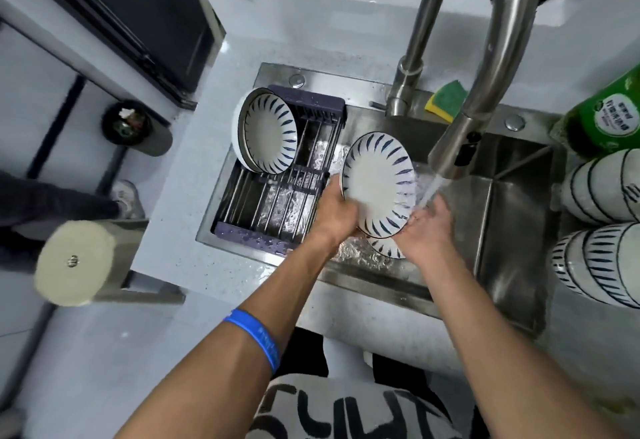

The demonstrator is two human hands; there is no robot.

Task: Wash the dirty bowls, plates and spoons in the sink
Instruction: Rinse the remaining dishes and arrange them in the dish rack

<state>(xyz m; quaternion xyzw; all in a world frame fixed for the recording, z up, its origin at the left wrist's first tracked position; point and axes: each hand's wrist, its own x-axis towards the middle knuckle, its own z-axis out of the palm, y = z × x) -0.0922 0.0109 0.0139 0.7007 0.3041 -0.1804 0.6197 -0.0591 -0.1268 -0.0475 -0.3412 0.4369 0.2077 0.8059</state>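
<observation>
Stainless steel sink [512,203] sunk in pale speckled counter [180,196], grey slatted drying rack [277,196] across its left; white blue-streaked plate [379,182] tilted under running tap [460,148], gripped at lower-left rim by left hand [334,212], right hand [427,231] loosely open against lower-right edge.

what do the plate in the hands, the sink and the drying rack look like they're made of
Plate: likely glazed ceramic, glossy white with painted blue dashes round the rim.
Sink: stainless steel by the look, brushed grey with dull reflections.
Drying rack: shiny metal rods, probably steel, in a matte purple-grey frame that looks like plastic.
</observation>
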